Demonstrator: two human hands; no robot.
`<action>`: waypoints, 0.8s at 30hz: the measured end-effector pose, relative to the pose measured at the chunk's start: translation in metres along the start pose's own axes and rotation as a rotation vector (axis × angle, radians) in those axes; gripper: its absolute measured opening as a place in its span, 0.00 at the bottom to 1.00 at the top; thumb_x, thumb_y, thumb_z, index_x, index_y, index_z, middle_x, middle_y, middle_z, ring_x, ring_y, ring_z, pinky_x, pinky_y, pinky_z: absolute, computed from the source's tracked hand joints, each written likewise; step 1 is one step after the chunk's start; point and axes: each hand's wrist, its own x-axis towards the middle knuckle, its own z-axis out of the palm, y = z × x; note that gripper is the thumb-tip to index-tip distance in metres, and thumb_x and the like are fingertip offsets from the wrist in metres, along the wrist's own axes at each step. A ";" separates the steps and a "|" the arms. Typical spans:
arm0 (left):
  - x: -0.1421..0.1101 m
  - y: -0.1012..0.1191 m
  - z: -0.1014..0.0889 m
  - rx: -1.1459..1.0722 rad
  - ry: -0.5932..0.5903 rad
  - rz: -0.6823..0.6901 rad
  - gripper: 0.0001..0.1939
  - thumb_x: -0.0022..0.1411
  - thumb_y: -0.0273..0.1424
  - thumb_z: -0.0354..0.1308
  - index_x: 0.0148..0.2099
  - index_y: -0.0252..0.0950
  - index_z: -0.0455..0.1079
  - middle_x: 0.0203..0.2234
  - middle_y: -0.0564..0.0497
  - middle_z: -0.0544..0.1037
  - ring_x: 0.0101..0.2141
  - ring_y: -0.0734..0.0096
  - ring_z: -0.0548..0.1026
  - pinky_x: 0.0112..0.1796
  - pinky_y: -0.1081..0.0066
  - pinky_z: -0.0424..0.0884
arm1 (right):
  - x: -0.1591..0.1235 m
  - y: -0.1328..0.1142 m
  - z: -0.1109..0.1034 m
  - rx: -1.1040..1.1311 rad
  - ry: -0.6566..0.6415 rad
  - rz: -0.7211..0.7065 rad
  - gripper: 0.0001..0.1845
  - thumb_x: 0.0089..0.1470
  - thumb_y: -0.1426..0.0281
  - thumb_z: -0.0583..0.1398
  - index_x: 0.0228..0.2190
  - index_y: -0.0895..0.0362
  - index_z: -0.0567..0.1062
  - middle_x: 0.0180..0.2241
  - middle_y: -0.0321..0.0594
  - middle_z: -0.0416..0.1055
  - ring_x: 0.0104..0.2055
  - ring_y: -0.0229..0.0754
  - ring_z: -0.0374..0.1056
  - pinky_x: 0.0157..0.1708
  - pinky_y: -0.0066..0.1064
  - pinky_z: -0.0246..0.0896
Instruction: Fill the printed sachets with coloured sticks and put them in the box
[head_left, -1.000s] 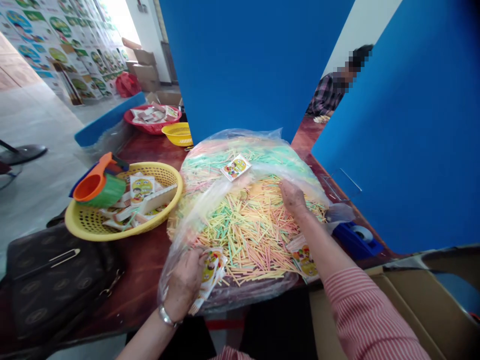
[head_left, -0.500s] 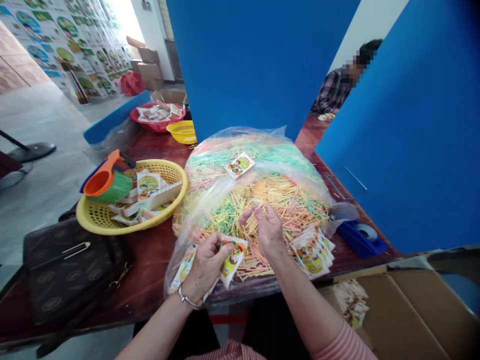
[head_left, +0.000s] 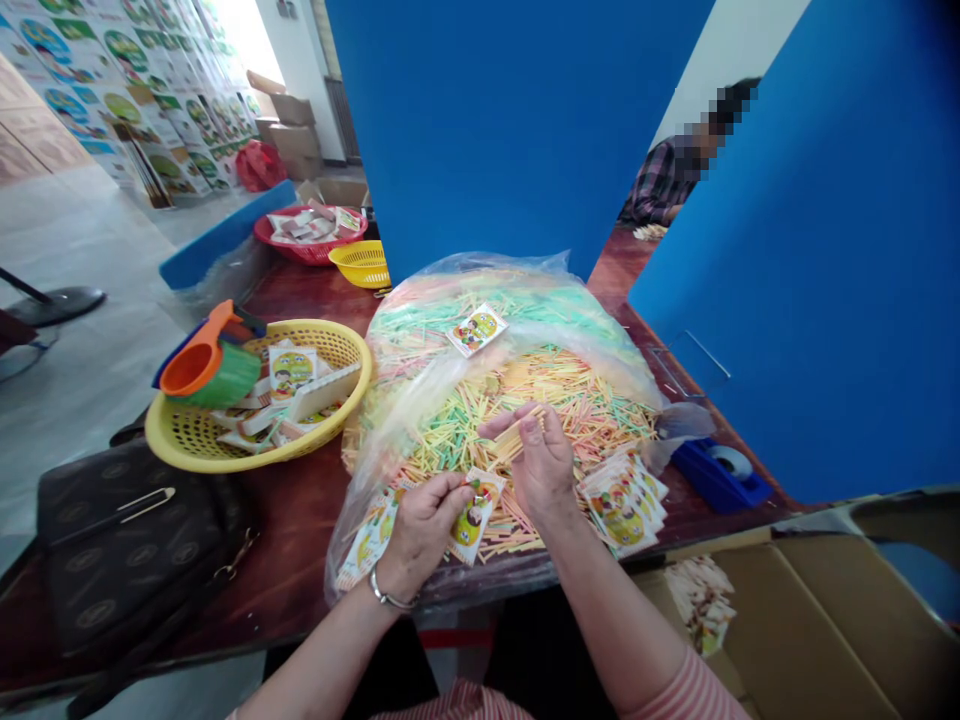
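Observation:
A big clear plastic bag (head_left: 420, 390) lies open on the dark red table (head_left: 292, 560), full of thin coloured sticks (head_left: 585, 400). My right hand (head_left: 544, 470) is closed on a small bundle of these sticks, held just above the heap. My left hand (head_left: 420, 525) pinches a small printed packet (head_left: 474, 515) at the bag's near edge, right beside the right hand. More such packets (head_left: 622, 500) lie in a fanned stack to the right of my right hand. One packet (head_left: 476, 330) rests on top of the bag farther back.
A yellow basket (head_left: 259, 445) with packets and an orange-and-green scoop (head_left: 202, 365) stands to the left. A dark bag (head_left: 127, 540) lies at the near left. A blue tape dispenser (head_left: 720, 475) sits right, a cardboard box (head_left: 825, 610) near right. Blue partitions (head_left: 510, 130) rise behind; another person (head_left: 667, 180) sits beyond them.
My right hand drew back from the far side of the stick heap toward my left hand, closing on a bundle of sticks. The left hand lifted its packet slightly.

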 end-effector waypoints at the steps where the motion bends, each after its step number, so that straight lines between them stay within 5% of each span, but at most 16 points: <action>1: 0.001 0.000 0.001 -0.049 -0.002 -0.020 0.11 0.54 0.38 0.55 0.29 0.35 0.70 0.20 0.55 0.69 0.22 0.78 0.65 0.23 0.78 0.62 | -0.001 0.002 -0.001 -0.016 -0.009 0.006 0.08 0.53 0.62 0.54 0.31 0.54 0.63 0.25 0.33 0.73 0.27 0.39 0.71 0.33 0.35 0.66; 7: 0.003 0.002 0.004 -0.188 0.012 -0.072 0.10 0.52 0.37 0.57 0.29 0.34 0.70 0.20 0.55 0.71 0.22 0.79 0.67 0.23 0.78 0.64 | -0.016 0.014 -0.007 -0.102 -0.064 0.062 0.08 0.54 0.62 0.53 0.31 0.54 0.65 0.28 0.36 0.74 0.30 0.38 0.70 0.32 0.32 0.65; 12: 0.004 0.003 0.005 -0.185 0.013 -0.058 0.10 0.52 0.36 0.58 0.29 0.34 0.69 0.20 0.56 0.71 0.21 0.79 0.68 0.23 0.79 0.64 | -0.024 0.020 -0.009 -0.150 -0.085 0.146 0.09 0.55 0.65 0.53 0.31 0.56 0.69 0.35 0.40 0.75 0.38 0.39 0.69 0.41 0.34 0.63; 17: 0.008 0.011 0.006 -0.244 0.001 -0.078 0.10 0.51 0.36 0.58 0.31 0.34 0.69 0.21 0.56 0.71 0.22 0.79 0.68 0.25 0.78 0.66 | -0.022 0.017 -0.011 -0.083 -0.168 0.234 0.19 0.54 0.66 0.55 0.48 0.50 0.63 0.43 0.40 0.71 0.44 0.41 0.68 0.45 0.39 0.62; 24: 0.011 0.023 0.003 -0.319 -0.007 -0.114 0.10 0.50 0.36 0.59 0.30 0.34 0.67 0.19 0.58 0.69 0.21 0.80 0.67 0.23 0.79 0.65 | -0.020 0.010 -0.023 -0.390 -0.443 0.138 0.19 0.56 0.62 0.52 0.48 0.52 0.67 0.52 0.41 0.64 0.55 0.43 0.58 0.56 0.42 0.49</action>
